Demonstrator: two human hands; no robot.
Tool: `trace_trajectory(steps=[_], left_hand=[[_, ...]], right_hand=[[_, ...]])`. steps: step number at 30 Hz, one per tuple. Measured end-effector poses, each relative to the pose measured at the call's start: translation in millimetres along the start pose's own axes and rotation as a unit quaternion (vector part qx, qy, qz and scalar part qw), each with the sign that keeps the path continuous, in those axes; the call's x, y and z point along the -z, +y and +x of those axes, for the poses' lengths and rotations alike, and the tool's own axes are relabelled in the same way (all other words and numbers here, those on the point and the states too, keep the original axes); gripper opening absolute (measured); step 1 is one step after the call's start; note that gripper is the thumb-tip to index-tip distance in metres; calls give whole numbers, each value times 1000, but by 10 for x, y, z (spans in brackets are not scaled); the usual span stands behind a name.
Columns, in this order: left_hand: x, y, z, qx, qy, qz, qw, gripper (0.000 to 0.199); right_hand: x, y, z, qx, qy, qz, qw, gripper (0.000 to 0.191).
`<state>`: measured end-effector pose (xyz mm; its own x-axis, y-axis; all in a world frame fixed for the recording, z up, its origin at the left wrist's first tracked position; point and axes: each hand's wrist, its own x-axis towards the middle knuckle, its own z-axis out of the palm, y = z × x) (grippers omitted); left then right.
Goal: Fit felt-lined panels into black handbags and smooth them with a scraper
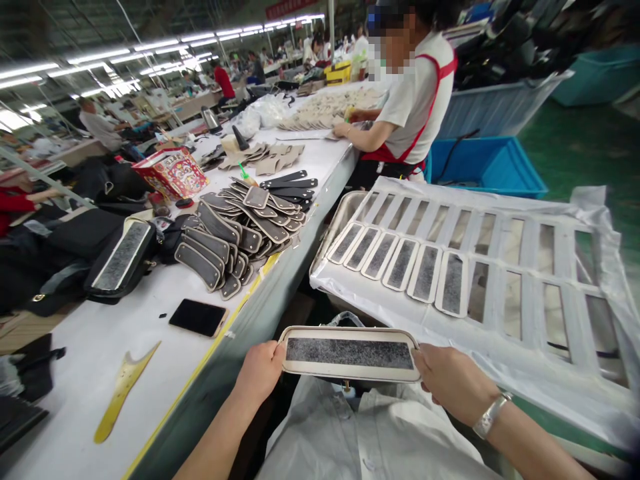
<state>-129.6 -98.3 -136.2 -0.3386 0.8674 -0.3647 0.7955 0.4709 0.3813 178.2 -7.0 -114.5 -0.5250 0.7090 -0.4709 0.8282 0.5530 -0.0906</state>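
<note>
Held level in front of my body is a long panel point(350, 353) with rounded corners, a cream border and a speckled dark grey centre. My left hand point(261, 367) pinches its left end, fingers closed. At the right end, my right hand point(447, 377) grips the panel between thumb and fingers; a silver bracelet circles that wrist. A dark item with a small metal fitting shows partly behind and below the panel. Six similar cream-edged pieces point(399, 262) lie in a row on a white slotted rack point(530, 333) to the right.
The white table point(195, 370) on the left holds a phone point(198, 317), a yellow template point(125, 390), a black case point(121, 257) and piled grey straps point(240, 230). A person point(415, 100) works at its far side. A blue bin point(487, 163) stands behind the rack.
</note>
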Motion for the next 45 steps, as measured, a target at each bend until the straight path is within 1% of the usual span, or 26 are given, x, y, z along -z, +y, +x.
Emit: trace_trajectory(steps=[3,4,5,7,8,9,10,11,12,13,14,15,18,21,24,26,27,28,29,31,32,33,35,37,40,45], left_hand=[[12,-49,11,1,-9,-26,1000,42],[21,-69,10,5,-22,-59,998,43],[31,-88,6,12,-43,-112,993,45],[44,-113,-9,30,-85,-234,968,48],[45,-116,-18,37,-93,-272,957,48],[42,-111,-26,40,-85,-271,958,48],[35,-99,-31,36,-63,-222,972,46],[26,-81,-34,29,-34,-147,988,45],[16,-60,-34,20,-8,-69,997,43],[7,-39,-31,11,9,-3,1000,42],[0,-19,-27,3,17,40,999,41],[-6,-4,-22,-3,19,59,998,40],[-15,15,-12,-15,13,54,998,40],[-23,5,-17,-21,16,37,999,40],[-17,-33,-28,-19,9,-3,1000,42],[-1,-85,-32,-20,-14,-46,999,47],[7,-119,-32,-15,-35,-97,995,51],[10,-159,-29,-3,-57,-168,984,54],[6,-201,-23,14,-74,-252,965,55],[-29,-285,-3,53,-88,-415,904,48],[-60,-323,12,66,-90,-476,873,43],[-96,-357,28,70,-91,-512,851,40],[-172,-411,66,64,-108,-556,822,41],[-233,-449,106,53,-123,-575,807,43],[-271,-484,163,33,-134,-578,804,43],[-242,-457,224,16,-151,-553,819,40]], right_hand=[[-16,4,6,-8,1,-7,1000,22],[-18,5,8,-10,0,-12,1000,22],[-19,6,11,-12,-3,-16,1000,23],[-17,6,13,-12,-15,-14,1000,24],[-14,6,13,-10,-19,-12,1000,24],[-10,6,13,-9,-21,-12,1000,25],[-5,5,13,-7,-21,-14,1000,25],[0,3,12,-6,-19,-17,1000,25],[7,1,11,-3,-14,-21,1000,25],[14,-2,9,-3,-12,-20,1000,24],[23,-6,7,-8,-13,-14,1000,23],[32,-11,5,-14,-15,-4,1000,22],[50,-26,-3,-26,-11,11,1000,27],[42,-29,-10,-4,-5,-30,1000,25],[39,-28,-15,18,-2,-56,998,25],[59,-35,-20,14,-5,-47,999,24],[74,-41,-22,9,-8,-41,999,25],[90,-48,-25,8,-11,-41,999,25],[104,-55,-27,7,-15,-45,999,26],[117,-65,-28,9,-19,-57,998,26],[114,-66,-26,8,-18,-59,998,27],[106,-64,-22,6,-16,-55,998,27],[83,-53,-11,2,-9,-50,999,28],[63,-40,-1,6,-8,-57,998,27],[62,-26,6,16,-8,-55,998,27],[46,-2,6,-1,3,-19,1000,26]])
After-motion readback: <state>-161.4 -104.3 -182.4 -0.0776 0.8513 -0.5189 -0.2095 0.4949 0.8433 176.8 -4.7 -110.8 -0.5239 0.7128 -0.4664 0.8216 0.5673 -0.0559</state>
